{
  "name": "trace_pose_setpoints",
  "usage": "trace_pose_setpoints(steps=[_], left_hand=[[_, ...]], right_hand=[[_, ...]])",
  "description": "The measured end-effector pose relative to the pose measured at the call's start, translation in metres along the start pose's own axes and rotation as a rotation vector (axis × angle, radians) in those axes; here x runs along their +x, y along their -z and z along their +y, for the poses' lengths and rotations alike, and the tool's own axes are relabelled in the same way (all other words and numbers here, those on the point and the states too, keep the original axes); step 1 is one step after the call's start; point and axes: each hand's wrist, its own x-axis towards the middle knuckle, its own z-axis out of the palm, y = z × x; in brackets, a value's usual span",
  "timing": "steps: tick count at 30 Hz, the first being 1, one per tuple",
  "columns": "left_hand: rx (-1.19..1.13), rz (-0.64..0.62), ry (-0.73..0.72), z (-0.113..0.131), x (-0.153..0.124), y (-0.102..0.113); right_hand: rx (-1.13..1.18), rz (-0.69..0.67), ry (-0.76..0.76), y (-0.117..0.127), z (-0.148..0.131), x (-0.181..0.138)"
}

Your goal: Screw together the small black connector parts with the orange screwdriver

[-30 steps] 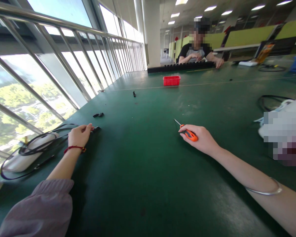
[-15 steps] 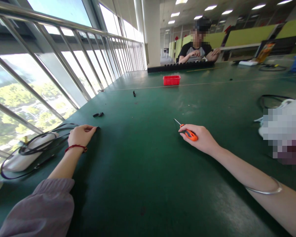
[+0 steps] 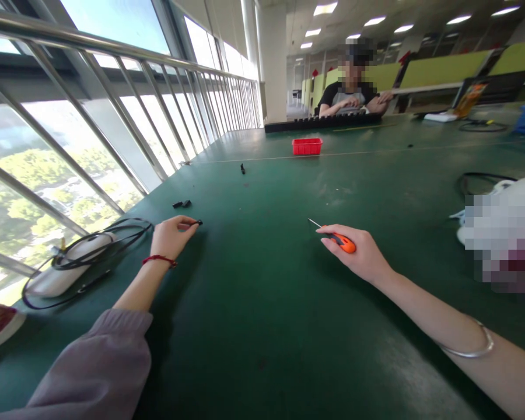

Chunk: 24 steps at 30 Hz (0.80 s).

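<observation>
My left hand (image 3: 171, 238) pinches a small black piece (image 3: 199, 222) between thumb and fingertips, slightly above the green table (image 3: 254, 303). The piece is too small to tell its kind. In my right hand (image 3: 361, 252) lies a screwdriver (image 3: 343, 242) with an orange and black handle, its thin metal shaft pointing up and to the left. Just beyond my left hand, small black parts (image 3: 182, 204) rest on the tabletop. Another small black part (image 3: 242, 169) lies farther off, near a red plastic bin (image 3: 307, 146).
A white power strip (image 3: 65, 271) with coiled black cable (image 3: 131, 230) lies at the left, beside a metal railing (image 3: 114, 52). Across the table a person (image 3: 352, 96) sits behind a long black rack (image 3: 324, 122). A white bundle (image 3: 507, 216), partly blurred, is at the right.
My left hand has moved right with the small black piece, lifting it off the table. My right hand has turned slightly with the screwdriver. The view has shifted a little.
</observation>
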Motion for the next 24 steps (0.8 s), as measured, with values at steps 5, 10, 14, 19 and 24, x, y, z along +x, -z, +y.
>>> trace_pose_setpoints(steps=[5,10,14,19,24], left_hand=[[-0.266,-0.128,-0.353,0.072,-0.019,-0.03],[-0.321,-0.22,-0.572,0.139,-0.03,-0.055],[-0.268,-0.263,-0.68,0.179,-0.038,-0.075],[-0.259,-0.258,-0.635,0.206,-0.051,-0.098],[-0.263,-0.234,-0.608,0.209,-0.053,-0.102]], right_hand=[[-0.153,0.085,0.039,-0.006,-0.026,-0.013],[-0.314,0.165,0.17,0.002,-0.034,-0.024],[-0.305,0.201,0.172,0.01,-0.027,-0.034],[-0.204,0.249,0.068,0.014,-0.021,-0.039],[-0.152,0.217,0.042,0.014,-0.023,-0.035]])
